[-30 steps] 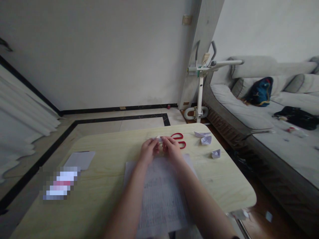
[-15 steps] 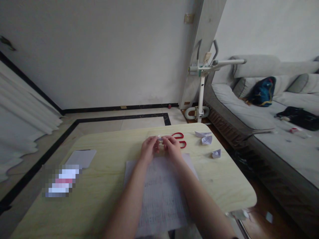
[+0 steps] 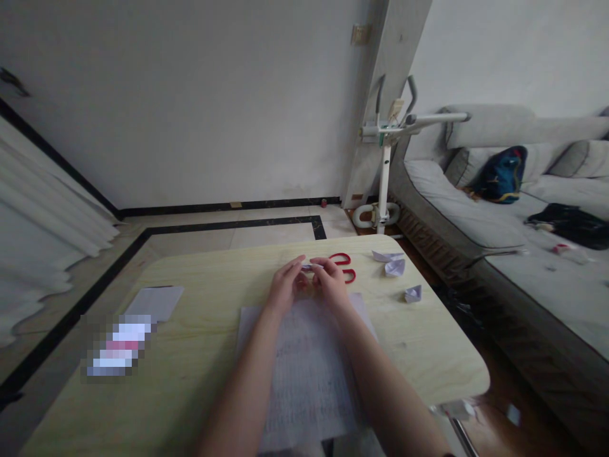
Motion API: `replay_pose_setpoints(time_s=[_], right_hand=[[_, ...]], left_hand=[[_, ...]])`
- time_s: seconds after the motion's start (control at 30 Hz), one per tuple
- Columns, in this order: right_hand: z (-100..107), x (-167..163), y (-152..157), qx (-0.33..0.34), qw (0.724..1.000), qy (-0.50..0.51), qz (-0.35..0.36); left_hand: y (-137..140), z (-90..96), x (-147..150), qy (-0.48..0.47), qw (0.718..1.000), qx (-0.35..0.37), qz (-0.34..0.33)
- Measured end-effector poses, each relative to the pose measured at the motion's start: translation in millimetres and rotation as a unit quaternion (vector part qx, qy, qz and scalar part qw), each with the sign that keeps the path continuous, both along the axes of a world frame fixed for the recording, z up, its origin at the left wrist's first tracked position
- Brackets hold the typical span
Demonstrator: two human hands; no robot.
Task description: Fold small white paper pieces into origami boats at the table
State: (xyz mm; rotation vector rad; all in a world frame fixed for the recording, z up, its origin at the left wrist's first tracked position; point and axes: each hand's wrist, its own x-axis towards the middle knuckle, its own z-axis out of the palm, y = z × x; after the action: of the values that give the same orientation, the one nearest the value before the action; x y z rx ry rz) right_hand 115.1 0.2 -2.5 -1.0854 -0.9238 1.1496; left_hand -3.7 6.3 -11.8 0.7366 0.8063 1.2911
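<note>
Left hand [image 3: 284, 284] and right hand [image 3: 332, 279] pinching small paper piece [image 3: 311, 266].
I note it looks flatter than last frame, between both hands; mostly hidden, shape unclear.

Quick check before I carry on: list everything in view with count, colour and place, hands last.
Small paper piece: one, whitish, between both hands' fingertips
Printed sheet: one visible, whitish, under the forearms
Scissors: one, red handles, beside right hand
Folded papers: three, whitish, table's far right
Blank paper: at least one sheet, whitish, table's left
Pixelated patch: one, contents hidden, near blank paper
Table: one, pale wood, under these
Curtain: one, white, far left
Wall switch: one, beige, upper middle
Exercise machine: one, white and grey, beyond table
Sofa: one, grey, right
Bag: one, blue, on sofa
Dark item: one, black, on sofa
Left hand, right hand: one each, bare, above table
</note>
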Motion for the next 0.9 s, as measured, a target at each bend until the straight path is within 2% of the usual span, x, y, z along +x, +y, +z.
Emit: replay_pose_setpoints(time_s=[0.27,0.53,0.9], right_hand=[[1.5,2.1,0.6,-0.012,1.000,0.011,-0.004],[-1.8,3.7,2.1,-0.002,1.000,0.020,-0.016],[0.0,1.6,0.4,0.007,1.000,-0.020,-0.011]], left_hand=[[-1.6,3.0,2.6,0.039,0.999,0.003,0.005],[-1.6,0.0,3.2,0.083,0.996,-0.002,-0.040],[-0.6,1.2,4.2,0.014,1.000,-0.022,-0.001]])
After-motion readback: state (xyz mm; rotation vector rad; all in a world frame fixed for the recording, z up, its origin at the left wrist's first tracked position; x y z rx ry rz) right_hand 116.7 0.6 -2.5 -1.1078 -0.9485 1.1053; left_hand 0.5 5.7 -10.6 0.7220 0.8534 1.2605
